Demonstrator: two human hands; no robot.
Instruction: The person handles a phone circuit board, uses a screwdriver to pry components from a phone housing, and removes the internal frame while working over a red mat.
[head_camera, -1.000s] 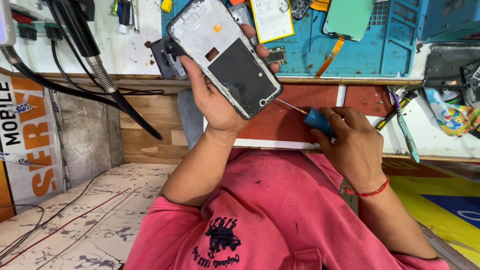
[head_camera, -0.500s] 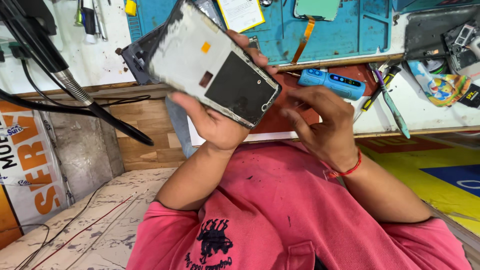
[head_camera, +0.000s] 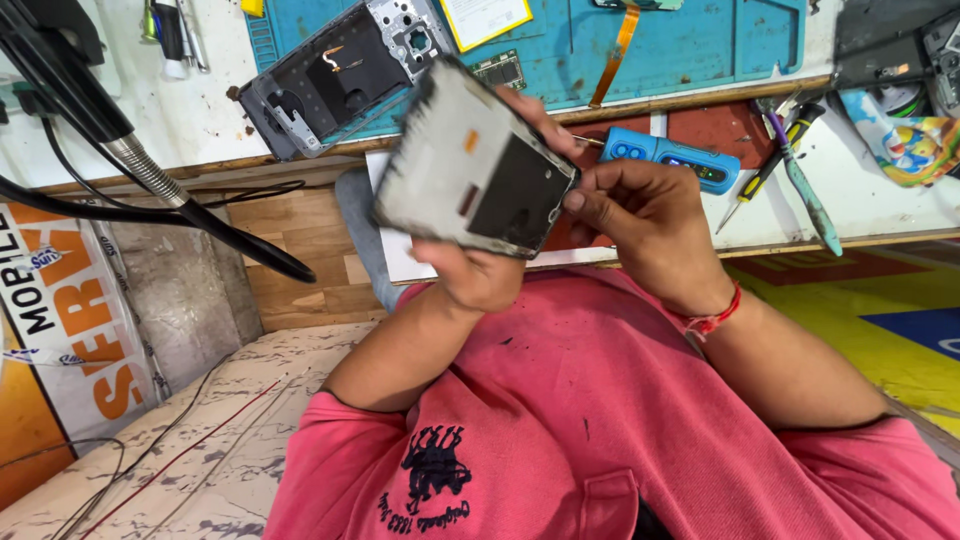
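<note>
The head view looks down over a white bench (head_camera: 880, 200) with a wooden front edge, its top partly covered by a teal work mat (head_camera: 690, 45). On the mat lie a stripped phone frame (head_camera: 330, 75) with its insides bare, a small green circuit board (head_camera: 497, 70), an orange flex ribbon (head_camera: 612, 50) and a yellow-edged sheet (head_camera: 487, 18). Nearer the edge sits a red pad (head_camera: 730, 130), and on it a blue electric screwdriver (head_camera: 668, 158); to the right of that lie a yellow-handled screwdriver (head_camera: 765, 170) and teal tweezers (head_camera: 805, 195). A black hose with a metal collar (head_camera: 140, 165) runs across the left, above a marbled floor (head_camera: 170, 440) with thin cables and a printed orange and white banner (head_camera: 70, 320). The person wears a pink shirt (head_camera: 600, 420) and a red thread bracelet (head_camera: 712, 318). The phone screen assembly (head_camera: 475, 175) is held up over the bench edge, tilted, back side to the camera, showing a pale metal plate and a dark patch. The left hand (head_camera: 480, 275) carries it from below, its grip closed around the lower edge with fingertips showing past the top. The right hand (head_camera: 640, 215) is just beside it on the right, its grip pinched together, fingertips (head_camera: 575, 200) touching the assembly's right edge.
</note>
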